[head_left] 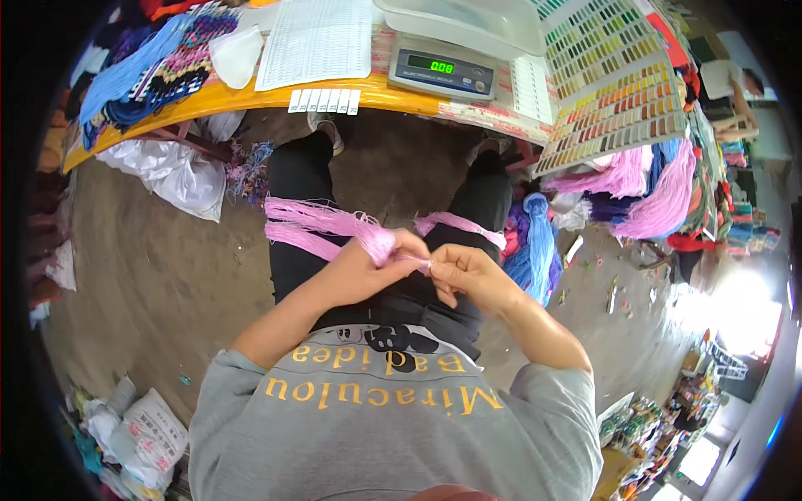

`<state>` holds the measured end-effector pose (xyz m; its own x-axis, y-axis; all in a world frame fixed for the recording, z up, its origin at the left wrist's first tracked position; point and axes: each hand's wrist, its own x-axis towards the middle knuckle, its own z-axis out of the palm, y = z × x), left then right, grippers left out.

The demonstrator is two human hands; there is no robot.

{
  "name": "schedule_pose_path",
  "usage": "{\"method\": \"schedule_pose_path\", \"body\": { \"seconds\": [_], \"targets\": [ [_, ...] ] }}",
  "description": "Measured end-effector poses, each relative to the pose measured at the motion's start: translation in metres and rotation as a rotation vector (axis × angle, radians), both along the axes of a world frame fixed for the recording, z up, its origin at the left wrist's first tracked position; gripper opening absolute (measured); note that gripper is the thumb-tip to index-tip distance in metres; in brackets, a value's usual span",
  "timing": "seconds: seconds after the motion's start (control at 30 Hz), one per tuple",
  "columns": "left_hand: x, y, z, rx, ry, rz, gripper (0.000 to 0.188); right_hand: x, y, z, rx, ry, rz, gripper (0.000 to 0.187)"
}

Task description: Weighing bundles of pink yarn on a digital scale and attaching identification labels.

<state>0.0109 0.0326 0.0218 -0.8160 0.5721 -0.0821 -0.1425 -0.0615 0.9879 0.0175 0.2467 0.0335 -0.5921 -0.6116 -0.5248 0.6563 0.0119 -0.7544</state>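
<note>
At the centre of the frame we find a hank of pink yarn [317, 219], draped across dark-trousered thighs [480, 200], which probably keep it off the floor [384, 159]. The left hand [393, 255] closes around its gathered strands; the right hand [469, 271] pinches a thin end, seemingly for fine control. At upper centre we see a scale [443, 68] on the table [393, 100], likely for easy reach.

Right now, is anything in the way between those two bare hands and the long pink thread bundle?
No, nothing visible. The bare left hand holds the long pink thread bundle, and the bare right hand pinches some of it. Its loose part drapes over the black left trouser leg.
</note>
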Motion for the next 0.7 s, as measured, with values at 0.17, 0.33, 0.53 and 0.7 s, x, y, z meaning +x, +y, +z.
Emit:
{"method": "schedule_pose_path", "body": {
  "seconds": [0.17, 0.33, 0.53, 0.7],
  "targets": [
    [-0.016, -0.057, -0.022, 0.408, -0.470, 0.143, 0.020, 0.004, 0.078, 0.005, 0.244, 0.107, 0.036, 0.019],
    [-0.025, -0.101, -0.050, 0.524, -0.573, 0.226, 0.024, 0.035, 0.161, -0.017, 0.177, 0.159, -0.929, 0.019],
    [-0.052, -0.116, -0.082, 0.310, -0.556, 0.435, 0.025, 0.061, 0.230, -0.069, 1.240, 0.845, -1.005, 0.021],
    [-0.065, -0.129, -0.072, -0.131, -0.123, 0.652, 0.045, 0.072, 0.261, -0.142, 1.410, 0.751, -0.615, 0.025]
  ]
}}
